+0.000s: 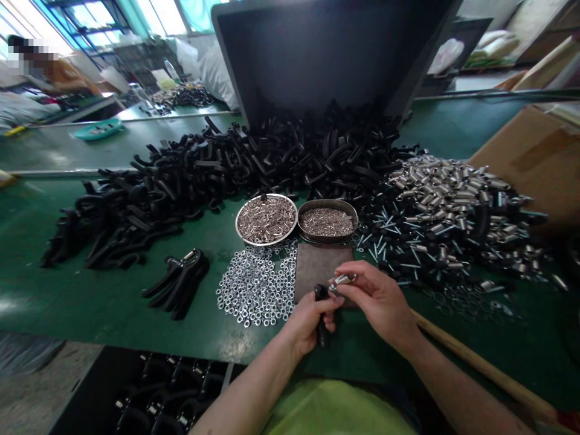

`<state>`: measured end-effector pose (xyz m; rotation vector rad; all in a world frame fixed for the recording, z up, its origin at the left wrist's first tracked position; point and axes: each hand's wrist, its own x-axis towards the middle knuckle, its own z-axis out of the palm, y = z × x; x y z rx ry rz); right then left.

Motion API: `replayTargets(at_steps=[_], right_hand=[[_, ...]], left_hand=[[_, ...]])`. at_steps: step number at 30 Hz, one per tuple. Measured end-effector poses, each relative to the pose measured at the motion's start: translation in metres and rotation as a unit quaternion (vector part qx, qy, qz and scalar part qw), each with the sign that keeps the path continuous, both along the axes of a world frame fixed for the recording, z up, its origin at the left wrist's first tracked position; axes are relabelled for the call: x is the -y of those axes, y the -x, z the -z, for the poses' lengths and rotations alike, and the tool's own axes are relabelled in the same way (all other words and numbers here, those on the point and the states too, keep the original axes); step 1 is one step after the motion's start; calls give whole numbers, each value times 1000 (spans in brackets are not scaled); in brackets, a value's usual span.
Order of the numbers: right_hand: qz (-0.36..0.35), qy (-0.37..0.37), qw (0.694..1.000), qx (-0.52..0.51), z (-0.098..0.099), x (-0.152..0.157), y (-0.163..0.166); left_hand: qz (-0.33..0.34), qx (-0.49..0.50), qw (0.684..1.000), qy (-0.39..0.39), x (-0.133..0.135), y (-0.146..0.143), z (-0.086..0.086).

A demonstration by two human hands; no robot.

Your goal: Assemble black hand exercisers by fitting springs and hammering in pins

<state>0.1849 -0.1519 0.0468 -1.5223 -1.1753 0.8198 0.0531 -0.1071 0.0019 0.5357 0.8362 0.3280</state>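
Note:
My left hand [312, 320] is closed around a black curved handle [321, 294], which stands roughly upright in the fist. Close against its top, my right hand [374, 296] pinches a small silver coil spring [345, 279] between thumb and fingertips. Whether the spring touches the handle is too small to tell. Both hands are over the front edge of a flat brown metal plate [319, 266]. Left of the plate spreads a heap of silver nuts [256, 287]. Farther left lie black handles put together with a spring [179, 281].
A round dish of small pins [266, 220] and an oval tin of tiny metal parts [328, 222] stand behind the plate. Black handles [226, 157] pile up behind. Springs [444, 193] and screws heap at right, near a cardboard box [534, 157]. A wooden stick [480, 362] lies front right.

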Motion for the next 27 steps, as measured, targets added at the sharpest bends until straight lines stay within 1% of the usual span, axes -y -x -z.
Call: replayTargets(at_steps=[3, 6, 8, 10, 13, 15, 17, 18, 19, 20, 21, 22, 23, 24, 25, 27], right_hand=[[-23, -30, 996, 77, -2, 3, 3], [-61, -41, 990, 118, -2, 5, 4], [-71, -37, 990, 116, -2, 6, 3], [-60, -27, 992, 106, 0, 7, 3], [-26, -1, 997, 77, 7, 9, 0], [-32, 33, 999, 24, 13, 13, -7], [-57, 73, 995, -20, 18, 21, -22], [-53, 87, 995, -9, 20, 27, -32], [-32, 100, 994, 35, 22, 33, -45], [6, 118, 987, 112, 24, 41, -59], [57, 138, 968, 203, 26, 49, -74], [105, 165, 937, 289, 29, 58, -88], [138, 197, 905, 350, 32, 66, -101], [159, 219, 883, 382, 36, 73, -112], [171, 237, 869, 399, 40, 78, -121], [175, 245, 864, 403, 46, 85, -130]], left_hand=[[2, 20, 1000, -3, 3, -5, -2], [20, 12, 999, -40, 6, -6, -4], [35, -8, 996, -83, 7, -6, -6], [56, -42, 989, -131, 8, -6, -9], [127, -89, 970, -186, 9, -4, -14], [182, -79, 962, -187, 10, 0, -16], [215, -31, 965, -150, 11, 6, -14], [218, -5, 968, -126, 11, 9, -12], [210, 16, 972, -104, 11, 12, -9], [195, 29, 977, -85, 10, 14, -6], [175, 34, 981, -74, 9, 16, -4], [156, 32, 985, -71, 8, 17, -1], [141, 24, 987, -77, 6, 17, 0], [130, 13, 987, -90, 5, 17, 1], [120, -2, 987, -109, 3, 16, 1], [95, -37, 984, -147, 0, 12, 0]])
